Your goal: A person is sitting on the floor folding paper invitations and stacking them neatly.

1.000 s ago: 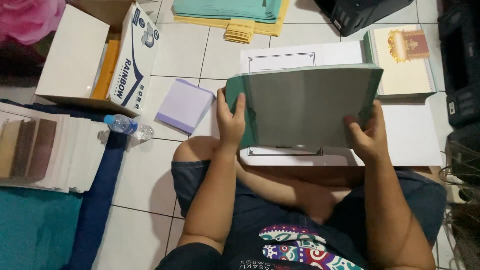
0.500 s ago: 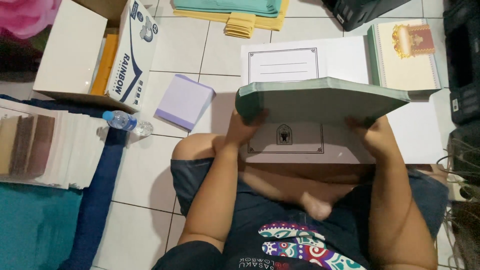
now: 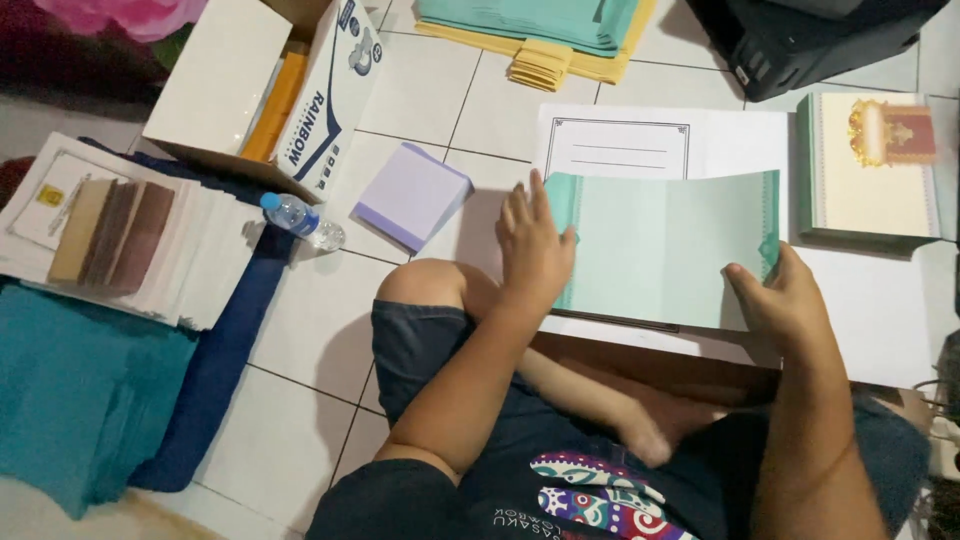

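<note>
Person sat cross-legged on white tiled floor [image 3: 300,330]; left hand [image 3: 535,245] lay flat, fingers spread, palm down on left edge of pale green sheet [image 3: 665,250], pressing not clasping; right hand [image 3: 785,300] pinched the sheet's lower right corner, thumb on top, fingers underneath and hidden; sheet lay nearly flat, slightly bowed, on top of white paper [image 3: 860,310] spread over the floor in front of the knees; a white certificate page with dark border [image 3: 618,150] showed just above the sheet, partly covered by it.

To the right, touching the white paper, stack of cream cards with green edge and gold-red emblem [image 3: 870,165]; left of the left hand, small lilac paper pad [image 3: 412,195]; near it a clear water bottle [image 3: 303,220] lying on its side; open cardboard box [image 3: 255,85] at upper left with orange paper inside; stack of white cards [image 3: 130,240] at far left with brown strips on top; teal cloth [image 3: 85,390] below that; teal and yellow paper stacks [image 3: 545,30] at top; black object at top right [image 3: 800,40], kind unclear.
</note>
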